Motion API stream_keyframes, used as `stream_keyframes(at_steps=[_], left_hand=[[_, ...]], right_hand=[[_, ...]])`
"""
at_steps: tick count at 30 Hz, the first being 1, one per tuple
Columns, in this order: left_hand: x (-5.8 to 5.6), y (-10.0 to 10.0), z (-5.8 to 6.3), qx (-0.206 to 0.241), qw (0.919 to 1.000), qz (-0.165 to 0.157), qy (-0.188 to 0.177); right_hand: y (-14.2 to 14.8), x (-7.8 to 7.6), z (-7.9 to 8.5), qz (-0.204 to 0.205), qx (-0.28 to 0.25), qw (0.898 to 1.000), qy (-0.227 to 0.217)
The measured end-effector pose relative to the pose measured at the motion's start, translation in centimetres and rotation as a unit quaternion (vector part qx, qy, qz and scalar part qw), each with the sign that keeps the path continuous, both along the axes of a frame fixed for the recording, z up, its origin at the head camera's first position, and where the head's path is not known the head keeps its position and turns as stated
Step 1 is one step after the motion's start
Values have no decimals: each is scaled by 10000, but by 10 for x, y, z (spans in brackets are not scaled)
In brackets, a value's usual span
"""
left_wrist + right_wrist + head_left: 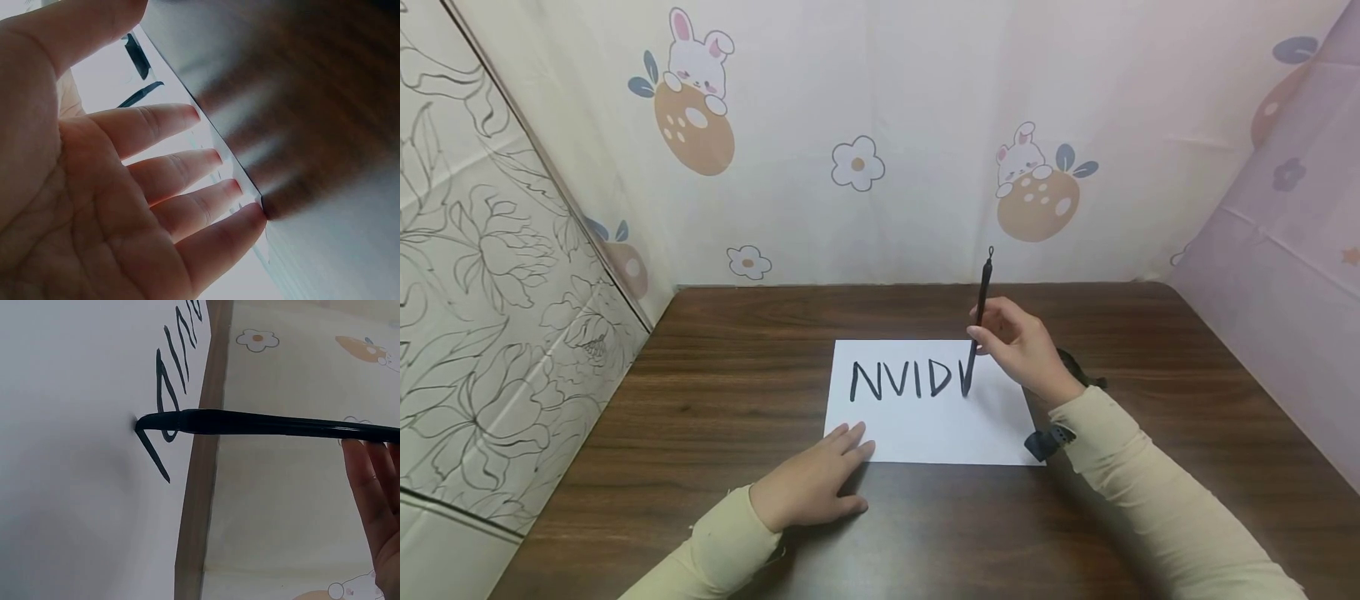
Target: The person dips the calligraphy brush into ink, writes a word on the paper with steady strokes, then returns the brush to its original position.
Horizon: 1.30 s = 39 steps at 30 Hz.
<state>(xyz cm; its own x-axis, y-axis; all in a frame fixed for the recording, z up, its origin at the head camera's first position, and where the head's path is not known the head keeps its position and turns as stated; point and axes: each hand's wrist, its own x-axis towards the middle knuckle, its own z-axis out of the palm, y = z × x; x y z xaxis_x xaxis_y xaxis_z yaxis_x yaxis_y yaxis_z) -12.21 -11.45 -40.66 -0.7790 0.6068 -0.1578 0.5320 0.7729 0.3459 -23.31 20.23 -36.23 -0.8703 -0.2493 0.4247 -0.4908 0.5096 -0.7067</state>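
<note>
A black calligraphy brush (982, 296) stands nearly upright in my right hand (1018, 346), pinched between thumb and fingers partway up the handle. In the right wrist view its dark bristles bend against the white paper (925, 433), at the foot of a slanted stroke (153, 456). Black letters reading "NVID" run left of that stroke. My left hand (820, 479) rests at the sheet's lower left corner, fingers straight and spread, fingertips over the edge. The left wrist view shows its palm (75, 212) and the paper's edge beside the fingertips.
The dark wooden table (737, 358) extends around the sheet on all sides. A printed curtain (925, 83) with rabbits and flowers hangs behind it. A panel with line-drawn flowers (497, 333) stands at the left. A dark strap (1048, 442) sits around my right wrist.
</note>
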Motion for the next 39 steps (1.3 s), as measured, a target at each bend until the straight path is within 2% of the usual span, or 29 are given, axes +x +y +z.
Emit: stream_keyframes(at_steps=[6, 14, 19, 29, 39], left_hand=[[0, 0, 0, -25, 10000, 6, -10], [0, 0, 0, -27, 10000, 2, 0], [0, -1, -1, -32, 9999, -51, 97], [0, -1, -2, -27, 10000, -46, 74], [0, -1, -2, -44, 9999, -47, 102]], right_hand=[[2, 0, 4, 12, -98, 9999, 26], [13, -9, 14, -195, -209, 9987, 431], [19, -15, 16, -288, -160, 9981, 525], [27, -18, 8, -760, 127, 9953, 588], [24, -19, -2, -796, 254, 9896, 1167]])
